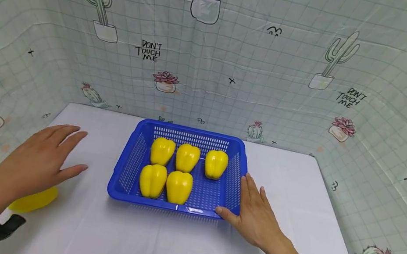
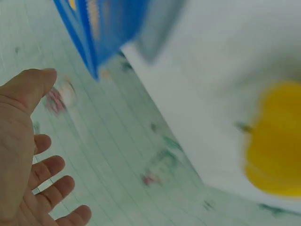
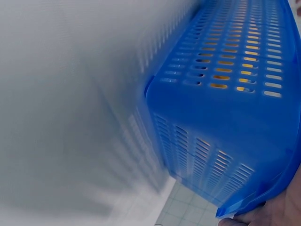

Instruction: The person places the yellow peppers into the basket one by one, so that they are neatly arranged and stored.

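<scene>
My left hand [image 1: 40, 159] hovers over the left side of the table, fingers spread and thumb apart, with nothing in it. Partly hidden beneath its wrist lies a yellow bell pepper [image 1: 36, 200]; the left wrist view shows this pepper [image 2: 277, 141] blurred, with a small green stem. In the middle of the table stands a blue perforated plastic basket [image 1: 121, 176]. Several glossy yellow bell peppers [image 1: 179, 187] sit inside it, towards its left and back. My right hand [image 1: 258, 218] rests against the basket's right front corner, fingers extended along the right rim and thumb on the front rim.
A white cloth [image 1: 153, 243] covers the table. Behind and at both sides hangs a pale green checked curtain [image 1: 235, 52] printed with cacti. Black straps [image 1: 5, 226] sit at both wrists. Inside the basket, bare floor shows at the front right.
</scene>
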`<state>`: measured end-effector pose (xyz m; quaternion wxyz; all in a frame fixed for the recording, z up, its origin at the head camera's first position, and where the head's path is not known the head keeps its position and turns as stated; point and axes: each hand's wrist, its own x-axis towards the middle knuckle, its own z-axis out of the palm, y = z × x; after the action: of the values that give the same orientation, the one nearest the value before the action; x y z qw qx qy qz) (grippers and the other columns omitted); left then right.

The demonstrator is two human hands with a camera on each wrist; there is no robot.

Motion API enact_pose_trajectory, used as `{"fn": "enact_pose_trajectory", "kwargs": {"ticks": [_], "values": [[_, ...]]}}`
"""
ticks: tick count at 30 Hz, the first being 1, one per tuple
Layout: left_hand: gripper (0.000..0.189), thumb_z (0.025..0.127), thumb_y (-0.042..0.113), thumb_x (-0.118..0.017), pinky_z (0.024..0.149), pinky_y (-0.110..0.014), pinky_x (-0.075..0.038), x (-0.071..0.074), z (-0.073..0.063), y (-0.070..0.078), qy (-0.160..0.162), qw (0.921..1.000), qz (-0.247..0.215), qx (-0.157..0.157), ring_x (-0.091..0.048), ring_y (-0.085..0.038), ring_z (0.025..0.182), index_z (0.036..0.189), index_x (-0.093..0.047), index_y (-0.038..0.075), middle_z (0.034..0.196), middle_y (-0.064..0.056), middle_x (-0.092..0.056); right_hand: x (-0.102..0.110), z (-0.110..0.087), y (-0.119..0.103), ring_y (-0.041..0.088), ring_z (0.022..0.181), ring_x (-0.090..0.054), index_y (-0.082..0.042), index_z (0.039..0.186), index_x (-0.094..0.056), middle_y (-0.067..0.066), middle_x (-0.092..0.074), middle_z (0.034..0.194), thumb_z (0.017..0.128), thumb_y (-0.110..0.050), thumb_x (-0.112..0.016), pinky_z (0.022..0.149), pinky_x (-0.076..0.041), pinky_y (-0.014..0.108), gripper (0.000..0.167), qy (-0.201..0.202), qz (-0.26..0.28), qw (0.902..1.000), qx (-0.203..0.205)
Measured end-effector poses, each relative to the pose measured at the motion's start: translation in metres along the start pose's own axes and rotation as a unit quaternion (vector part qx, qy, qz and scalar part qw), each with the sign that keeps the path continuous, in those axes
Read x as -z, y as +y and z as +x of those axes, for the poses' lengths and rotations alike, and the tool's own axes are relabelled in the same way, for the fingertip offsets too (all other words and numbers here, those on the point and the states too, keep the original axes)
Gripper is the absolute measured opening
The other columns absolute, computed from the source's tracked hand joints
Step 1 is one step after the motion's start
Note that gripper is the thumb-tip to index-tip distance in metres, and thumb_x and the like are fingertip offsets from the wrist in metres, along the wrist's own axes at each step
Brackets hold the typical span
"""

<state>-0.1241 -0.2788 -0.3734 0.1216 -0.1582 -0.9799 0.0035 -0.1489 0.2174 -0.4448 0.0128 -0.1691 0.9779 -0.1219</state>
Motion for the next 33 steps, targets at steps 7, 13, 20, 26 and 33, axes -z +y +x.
{"fn": "enact_pose_trajectory", "kwargs": {"ticks": [7,13,20,26,33], "values": [[0.096,0.079,0.047,-0.089,0.100,-0.076,-0.045,-0.017,-0.053,-0.036,-0.042,0.9978,0.012,0.050,-0.048,-0.061,0.122,0.146,-0.047,-0.007,0.142,-0.037,-0.048,0.001,-0.004,-0.001,0.045,0.160,-0.025,0.009,0.164,-0.020,0.030,-0.019,0.172,0.096,-0.076,-0.054,0.129,-0.018,0.066,0.114,0.005,-0.001,1.0000,0.000],[0.103,0.072,0.049,-0.094,0.090,-0.076,-0.052,-0.043,-0.082,-0.046,-0.095,0.9920,-0.006,0.082,-0.054,-0.061,0.108,0.143,-0.045,-0.008,0.133,-0.039,-0.051,0.000,-0.003,-0.001,0.045,0.160,-0.025,0.008,0.164,-0.020,0.029,-0.018,0.173,0.096,-0.076,-0.055,0.129,-0.018,0.066,0.114,0.007,0.002,1.0000,-0.002],[0.096,0.075,0.025,-0.093,0.093,-0.075,-0.051,-0.059,-0.091,-0.047,-0.156,0.9796,-0.056,0.113,-0.053,-0.054,0.107,0.146,-0.037,-0.008,0.134,-0.037,-0.048,-0.002,-0.002,-0.002,0.044,0.160,-0.024,0.007,0.165,-0.019,0.028,-0.016,0.173,0.095,-0.076,-0.055,0.129,-0.015,0.066,0.115,0.002,0.005,1.0000,-0.007],[0.072,0.082,0.011,-0.084,0.083,-0.068,-0.057,-0.061,-0.089,-0.046,-0.114,0.9864,-0.057,0.104,-0.061,-0.046,0.092,0.136,-0.042,-0.011,0.124,-0.039,-0.053,-0.002,-0.002,-0.002,0.044,0.160,-0.024,0.007,0.165,-0.019,0.028,-0.016,0.173,0.095,-0.076,-0.055,0.129,-0.014,0.066,0.115,0.001,0.008,0.9999,-0.007],[0.070,0.091,0.025,-0.083,0.054,-0.050,-0.058,-0.062,-0.067,-0.029,-0.065,0.9900,-0.068,0.105,-0.062,-0.032,0.065,0.135,-0.044,-0.013,0.121,-0.043,-0.051,-0.002,-0.001,-0.002,0.045,0.160,-0.025,0.007,0.165,-0.019,0.028,-0.016,0.174,0.095,-0.076,-0.055,0.129,-0.014,0.067,0.114,0.003,0.006,0.9999,-0.008]]}}
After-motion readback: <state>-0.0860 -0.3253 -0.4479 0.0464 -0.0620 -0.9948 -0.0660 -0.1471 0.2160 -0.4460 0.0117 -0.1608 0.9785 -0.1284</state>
